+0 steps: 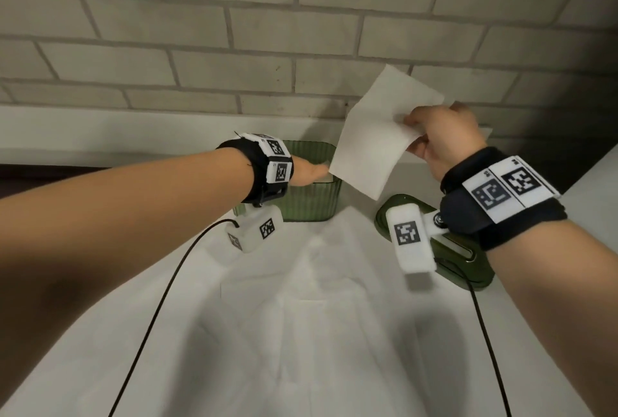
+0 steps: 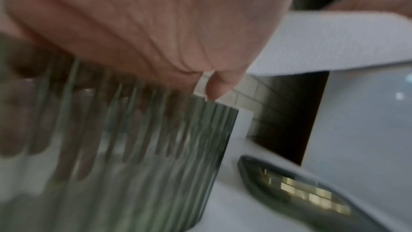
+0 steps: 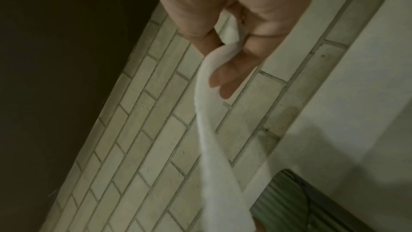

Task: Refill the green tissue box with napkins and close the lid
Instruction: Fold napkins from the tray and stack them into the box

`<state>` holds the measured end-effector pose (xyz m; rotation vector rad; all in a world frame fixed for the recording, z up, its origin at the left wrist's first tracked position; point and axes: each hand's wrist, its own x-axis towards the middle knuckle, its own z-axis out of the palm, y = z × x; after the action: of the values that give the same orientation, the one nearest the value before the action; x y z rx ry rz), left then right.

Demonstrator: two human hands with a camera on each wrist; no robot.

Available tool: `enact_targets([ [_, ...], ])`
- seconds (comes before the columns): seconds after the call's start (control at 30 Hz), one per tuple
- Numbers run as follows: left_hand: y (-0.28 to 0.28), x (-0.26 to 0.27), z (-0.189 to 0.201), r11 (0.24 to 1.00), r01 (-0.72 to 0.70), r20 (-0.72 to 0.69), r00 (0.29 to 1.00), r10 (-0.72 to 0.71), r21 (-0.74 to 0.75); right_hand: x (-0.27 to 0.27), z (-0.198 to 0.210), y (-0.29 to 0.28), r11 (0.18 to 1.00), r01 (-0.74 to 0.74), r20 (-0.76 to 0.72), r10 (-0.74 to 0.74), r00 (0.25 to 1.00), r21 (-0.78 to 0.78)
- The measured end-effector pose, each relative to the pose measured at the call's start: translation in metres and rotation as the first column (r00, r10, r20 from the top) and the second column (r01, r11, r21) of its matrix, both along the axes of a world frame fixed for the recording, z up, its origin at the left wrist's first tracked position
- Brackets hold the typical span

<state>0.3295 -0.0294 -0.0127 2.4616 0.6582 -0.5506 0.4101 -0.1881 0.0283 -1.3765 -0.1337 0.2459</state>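
The green ribbed tissue box (image 1: 311, 206) stands open near the back of the table. My left hand (image 1: 311, 172) reaches into it from above. In the left wrist view the straight fingers (image 2: 73, 130) show through the box wall (image 2: 189, 156); what they touch is hidden. My right hand (image 1: 413, 132) is up to the right of the box and pinches a white napkin (image 1: 374, 135) by one edge. In the right wrist view the napkin (image 3: 211, 130) hangs from thumb and fingers (image 3: 227, 77). The green lid (image 1: 475, 273) lies flat on the table under my right wrist.
A white cloth (image 1: 301, 333) covers the table. A pale brick wall (image 1: 234, 32) with a white ledge runs close behind the box. Black cables (image 1: 160, 299) trail from both wrists over the cloth. A white surface (image 1: 595, 176) stands at the right.
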Motion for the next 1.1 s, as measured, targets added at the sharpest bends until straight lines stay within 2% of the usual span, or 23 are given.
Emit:
enact_targets([
  [0.07, 0.009, 0.003, 0.005, 1.000, -0.021, 0.041, 0.999, 0.021, -0.020, 0.008, -0.003, 0.010, 0.996, 0.019, -0.087, -0.011, 0.996, 0.091],
  [0.13, 0.028, 0.004, 0.013, 0.965, -0.101, 0.092, 0.988, 0.127, -0.244, 0.014, -0.009, 0.022, 0.990, 0.012, -0.147, 0.009, 0.989, 0.143],
  [0.17, 0.038, 0.002, 0.018, 0.905, -0.151, 0.121, 0.969, 0.216, -0.398, 0.016, -0.012, 0.028, 0.994, -0.012, -0.144, 0.028, 0.989, 0.113],
  [0.23, 0.055, -0.007, 0.027, 0.737, -0.221, 0.165, 0.896, 0.412, -0.639, 0.018, -0.019, 0.042, 0.998, -0.064, -0.124, 0.067, 0.990, 0.028],
  [0.27, 0.061, -0.011, 0.031, 0.662, -0.229, 0.167, 0.862, 0.478, -0.714, 0.017, -0.022, 0.048, 0.997, -0.081, -0.131, 0.080, 0.988, 0.004],
  [0.33, 0.072, -0.016, 0.037, 0.594, -0.228, 0.165, 0.830, 0.533, -0.772, 0.014, -0.030, 0.063, 0.995, -0.073, -0.119, 0.065, 0.991, -0.067],
  [0.43, 0.083, -0.025, 0.039, 0.665, -0.252, 0.200, 0.827, 0.525, -0.704, 0.008, -0.046, 0.083, 0.985, -0.004, -0.093, -0.012, 0.996, -0.170],
  [0.53, 0.098, -0.031, 0.032, 0.759, -0.316, 0.241, 0.818, 0.522, -0.570, -0.002, -0.057, 0.096, 0.969, -0.002, -0.052, -0.012, 0.999, -0.247],
  [0.6, 0.109, -0.030, 0.026, 0.813, -0.371, 0.269, 0.812, 0.518, -0.449, -0.012, -0.056, 0.096, 0.960, -0.006, -0.017, 0.001, 1.000, -0.280],
  [0.7, 0.113, -0.028, 0.018, 0.909, -0.367, 0.279, 0.868, 0.410, -0.196, -0.018, -0.055, 0.089, 0.948, -0.031, 0.045, 0.048, 0.998, -0.318],
  [0.8, 0.112, -0.027, 0.013, 0.945, -0.283, 0.299, 0.927, 0.227, 0.161, -0.023, -0.055, 0.082, 0.815, 0.001, 0.277, 0.195, 0.941, -0.580],
  [0.87, 0.111, -0.025, 0.012, 0.940, -0.235, 0.311, 0.938, 0.153, 0.249, -0.025, -0.059, 0.079, 0.672, 0.118, 0.444, 0.337, 0.830, -0.731],
  [0.9, 0.109, -0.024, 0.011, 0.940, -0.217, 0.304, 0.943, 0.132, 0.263, -0.026, -0.062, 0.078, 0.605, 0.169, 0.483, 0.404, 0.777, -0.778],
  [0.97, 0.105, -0.020, 0.008, 0.936, -0.182, 0.304, 0.949, 0.087, 0.300, -0.026, -0.066, 0.078, 0.506, 0.207, 0.481, 0.503, 0.718, -0.837],
  [1.1, 0.100, -0.011, 0.004, 0.926, -0.122, 0.315, 0.949, 0.004, 0.357, -0.021, -0.073, 0.083, 0.326, 0.212, 0.374, 0.587, 0.718, -0.921],
])
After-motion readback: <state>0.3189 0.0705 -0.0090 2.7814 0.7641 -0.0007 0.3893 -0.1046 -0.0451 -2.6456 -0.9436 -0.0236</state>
